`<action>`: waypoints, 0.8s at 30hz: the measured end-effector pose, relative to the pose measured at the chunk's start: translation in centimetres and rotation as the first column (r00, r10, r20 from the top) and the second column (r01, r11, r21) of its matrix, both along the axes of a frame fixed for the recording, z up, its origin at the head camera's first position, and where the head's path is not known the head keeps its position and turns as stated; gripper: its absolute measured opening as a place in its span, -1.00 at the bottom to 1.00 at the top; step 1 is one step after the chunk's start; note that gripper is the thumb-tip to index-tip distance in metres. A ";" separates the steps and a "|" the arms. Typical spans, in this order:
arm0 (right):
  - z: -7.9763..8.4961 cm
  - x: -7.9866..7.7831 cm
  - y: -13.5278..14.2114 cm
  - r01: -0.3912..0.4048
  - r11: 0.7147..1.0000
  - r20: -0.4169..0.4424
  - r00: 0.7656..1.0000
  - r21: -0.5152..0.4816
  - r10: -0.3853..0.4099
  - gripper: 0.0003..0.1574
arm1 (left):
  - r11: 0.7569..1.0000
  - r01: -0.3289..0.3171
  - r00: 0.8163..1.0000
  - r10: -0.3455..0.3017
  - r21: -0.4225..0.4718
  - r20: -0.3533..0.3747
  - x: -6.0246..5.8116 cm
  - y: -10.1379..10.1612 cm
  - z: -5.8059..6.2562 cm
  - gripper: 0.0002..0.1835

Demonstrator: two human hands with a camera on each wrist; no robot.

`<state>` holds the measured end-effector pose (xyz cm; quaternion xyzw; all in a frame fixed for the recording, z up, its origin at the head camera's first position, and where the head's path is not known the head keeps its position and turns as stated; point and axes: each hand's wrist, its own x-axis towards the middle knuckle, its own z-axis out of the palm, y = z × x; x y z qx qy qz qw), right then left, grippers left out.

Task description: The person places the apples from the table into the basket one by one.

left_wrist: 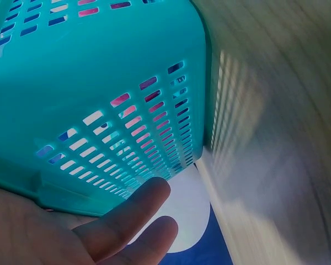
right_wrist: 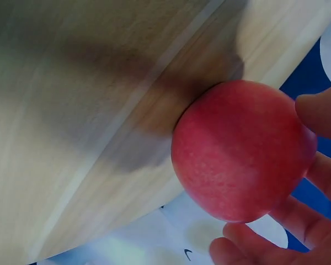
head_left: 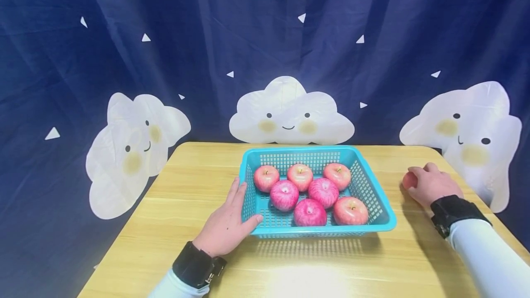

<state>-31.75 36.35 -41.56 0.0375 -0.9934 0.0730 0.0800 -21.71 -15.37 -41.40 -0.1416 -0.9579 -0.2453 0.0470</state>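
Note:
A blue plastic basket (head_left: 374, 187) stands on the table with several apples in it. Some, like one apple (head_left: 309, 213), are deep pink with streaks; others, like another apple (head_left: 350, 211), are paler red. My left hand (head_left: 225, 224) rests against the basket's left side, fingers straight along the outside and thumb at the near left corner of the rim. In the left wrist view, two fingertips (left_wrist: 154, 193) show beside the perforated wall. To the right of the basket, my right hand (head_left: 434, 185) grips a red apple (right_wrist: 240, 152) at the table, thumb on one side and fingers around the other.
The light wooden table (head_left: 174, 206) has rounded far corners. Behind it hangs a dark blue curtain (head_left: 256, 22) printed with white clouds and small triangles. A black band (head_left: 457, 213) with a device sits on each wrist.

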 end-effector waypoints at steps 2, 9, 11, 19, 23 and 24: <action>0.0 0.0 0.1 0.017 1.000 0.029 0.999 -0.023 -0.016 -0.24 | 1.000 -0.002 1.000 0.002 -0.002 -0.002 0.0 0.0 0.0 0.01; -0.2 0.0 0.2 0.039 0.997 0.085 0.996 -0.069 -0.033 -0.18 | 1.000 0.002 1.000 -0.002 0.005 0.002 0.0 0.0 0.1 -0.01; -0.5 0.1 0.3 0.038 0.997 0.078 0.996 -0.071 -0.032 -0.15 | 1.000 0.002 1.000 -0.002 0.003 -0.001 0.0 0.0 0.0 -0.01; -1.1 0.6 0.7 0.064 0.993 0.141 0.989 -0.097 -0.050 -0.08 | 1.000 0.005 1.000 -0.005 -0.001 0.000 0.0 0.0 0.0 0.00; -0.8 0.8 1.0 0.007 0.995 0.124 0.992 -0.096 0.005 -0.14 | 1.000 0.004 1.000 -0.004 -0.007 0.000 0.1 0.0 0.0 -0.01; -0.6 0.8 1.0 -0.012 0.995 0.116 0.993 -0.097 0.023 -0.16 | 1.000 0.004 1.000 -0.004 -0.005 0.001 0.1 0.0 0.1 -0.02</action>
